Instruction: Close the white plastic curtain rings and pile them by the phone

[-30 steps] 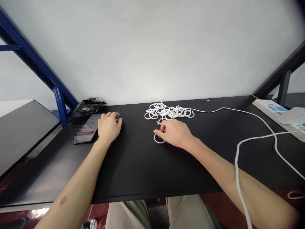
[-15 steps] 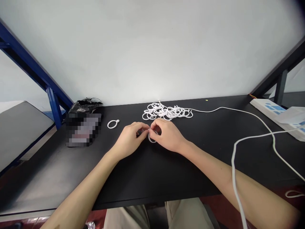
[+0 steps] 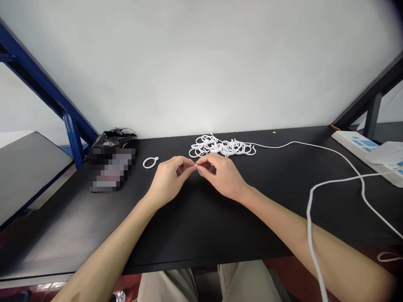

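Note:
My left hand and my right hand meet fingertip to fingertip above the black table. Both pinch a small white ring, mostly hidden by the fingers. Left of my left hand a single white curtain ring with a small round knob lies flat. Just beyond my hands sits a loose pile of white curtain rings, several of them overlapping.
A black plastic bag, partly blurred, lies at the left rear. A white cable loops across the right side, over my right forearm. A white and blue box stands far right. A wall closes off the back.
The ring between my fingers has turned, so its round opening no longer shows. My fingertips have shifted slightly up. The pile and the single ring have stayed put.

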`<action>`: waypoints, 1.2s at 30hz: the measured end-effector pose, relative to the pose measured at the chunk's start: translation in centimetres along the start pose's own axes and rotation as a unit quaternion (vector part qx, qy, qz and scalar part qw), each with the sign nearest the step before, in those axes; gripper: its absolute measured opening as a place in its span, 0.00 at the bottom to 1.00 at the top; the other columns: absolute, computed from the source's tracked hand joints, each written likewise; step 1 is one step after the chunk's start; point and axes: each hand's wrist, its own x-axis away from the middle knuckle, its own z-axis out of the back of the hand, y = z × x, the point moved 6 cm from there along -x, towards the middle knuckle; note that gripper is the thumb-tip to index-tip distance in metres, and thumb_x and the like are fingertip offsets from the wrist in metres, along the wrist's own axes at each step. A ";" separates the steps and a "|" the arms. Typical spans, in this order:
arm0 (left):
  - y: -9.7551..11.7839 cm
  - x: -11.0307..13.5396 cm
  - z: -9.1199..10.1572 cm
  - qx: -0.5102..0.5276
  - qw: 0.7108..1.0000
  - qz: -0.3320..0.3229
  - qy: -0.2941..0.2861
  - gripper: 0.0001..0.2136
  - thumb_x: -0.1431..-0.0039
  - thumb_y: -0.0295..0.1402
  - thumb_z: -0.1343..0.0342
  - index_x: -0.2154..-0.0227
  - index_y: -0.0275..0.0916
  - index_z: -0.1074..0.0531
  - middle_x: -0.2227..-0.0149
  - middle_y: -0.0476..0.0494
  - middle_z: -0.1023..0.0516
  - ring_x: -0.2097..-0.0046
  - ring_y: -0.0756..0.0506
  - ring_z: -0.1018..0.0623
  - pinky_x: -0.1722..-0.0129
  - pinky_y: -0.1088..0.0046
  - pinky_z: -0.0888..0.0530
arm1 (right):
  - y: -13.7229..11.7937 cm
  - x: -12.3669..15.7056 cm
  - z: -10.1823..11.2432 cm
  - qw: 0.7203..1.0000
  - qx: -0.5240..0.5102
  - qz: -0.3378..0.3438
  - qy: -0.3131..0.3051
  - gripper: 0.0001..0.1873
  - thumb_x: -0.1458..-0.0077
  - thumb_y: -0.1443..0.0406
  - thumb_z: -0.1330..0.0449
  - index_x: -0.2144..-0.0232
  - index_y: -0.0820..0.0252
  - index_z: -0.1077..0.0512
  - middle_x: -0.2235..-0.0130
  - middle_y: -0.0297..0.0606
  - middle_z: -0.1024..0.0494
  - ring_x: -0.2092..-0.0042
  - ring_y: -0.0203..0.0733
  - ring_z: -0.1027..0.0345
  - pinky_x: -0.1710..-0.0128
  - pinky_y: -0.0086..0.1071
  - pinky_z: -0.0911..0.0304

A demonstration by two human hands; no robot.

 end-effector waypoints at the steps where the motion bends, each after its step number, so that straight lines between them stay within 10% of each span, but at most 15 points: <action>1: 0.0 0.0 0.0 -0.003 1.000 -0.004 0.003 0.05 0.39 0.36 0.42 0.66 0.42 0.23 0.68 0.50 0.21 0.69 0.50 0.28 0.69 0.74 0.32 | 0.0 0.0 0.0 1.000 -0.001 -0.001 0.001 0.06 0.39 0.65 0.42 0.63 0.57 0.25 0.62 0.33 0.22 0.62 0.35 0.30 0.61 0.31 0.33; 22: -0.2 -0.1 -0.6 0.039 0.999 -0.009 0.015 0.03 0.39 0.34 0.47 0.67 0.42 0.32 0.59 0.47 0.21 0.58 0.46 0.23 0.59 0.68 0.28 | 0.8 -0.3 -0.2 1.000 -0.014 -0.017 -0.008 0.09 0.38 0.65 0.43 0.62 0.54 0.22 0.62 0.31 0.19 0.65 0.35 0.28 0.63 0.30 0.34; 30: -4.9 -0.9 4.4 -0.210 0.962 0.113 0.133 0.03 0.43 0.34 0.49 0.67 0.42 0.32 0.63 0.43 0.22 0.55 0.38 0.24 0.57 0.62 0.29 | 3.2 -0.9 2.6 0.960 0.257 -0.111 0.022 0.11 0.38 0.62 0.46 0.60 0.57 0.24 0.57 0.40 0.22 0.53 0.47 0.30 0.57 0.40 0.34; 36: -8.7 -1.0 5.5 -0.311 0.935 0.135 0.104 0.09 0.40 0.36 0.52 0.67 0.40 0.29 0.58 0.35 0.22 0.50 0.31 0.29 0.55 0.54 0.31 | 3.8 -0.7 1.9 0.943 0.317 -0.097 -0.034 0.08 0.41 0.61 0.41 0.62 0.59 0.25 0.59 0.43 0.24 0.53 0.51 0.32 0.57 0.44 0.33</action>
